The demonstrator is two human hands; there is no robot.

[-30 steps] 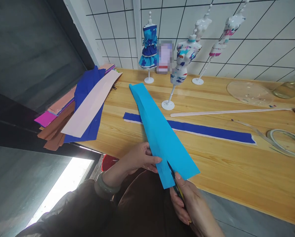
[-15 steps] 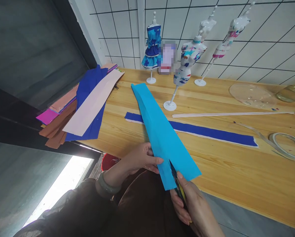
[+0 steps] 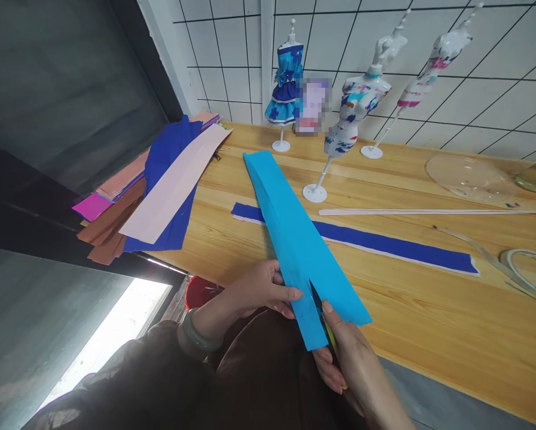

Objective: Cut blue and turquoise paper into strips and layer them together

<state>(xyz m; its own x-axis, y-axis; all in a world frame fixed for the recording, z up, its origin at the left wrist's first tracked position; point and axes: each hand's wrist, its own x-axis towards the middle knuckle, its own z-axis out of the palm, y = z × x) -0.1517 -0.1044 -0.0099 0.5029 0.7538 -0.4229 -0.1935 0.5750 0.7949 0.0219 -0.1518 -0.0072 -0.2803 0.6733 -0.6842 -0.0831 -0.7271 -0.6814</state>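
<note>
A long sheet of bright blue paper (image 3: 299, 233) slants from the table down toward my lap. Its left edge is pinched between the thumb and fingers of my left hand (image 3: 268, 289). My right hand (image 3: 346, 352) grips scissors (image 3: 320, 307) with dark blades and some yellow on the handle. The blades lie in a cut running up from the sheet's near end, a little right of my left thumb. A narrow strip lies under the blue sheet, dark blue with a pale edge (image 3: 397, 248).
Dress-form stands, one wearing a blue dress (image 3: 287, 83), line the back by the tiled wall. Coloured sheets (image 3: 169, 179) are piled at the left. A thin pale strip (image 3: 411, 212), tape roll (image 3: 530, 272) and clear plate (image 3: 469, 179) lie right. A red bucket (image 3: 200, 291) stands below the table edge.
The scissors have moved slightly further up the blue paper, lengthening the cut. My view has shifted a little, so everything sits slightly further right. Both hands keep their holds.
</note>
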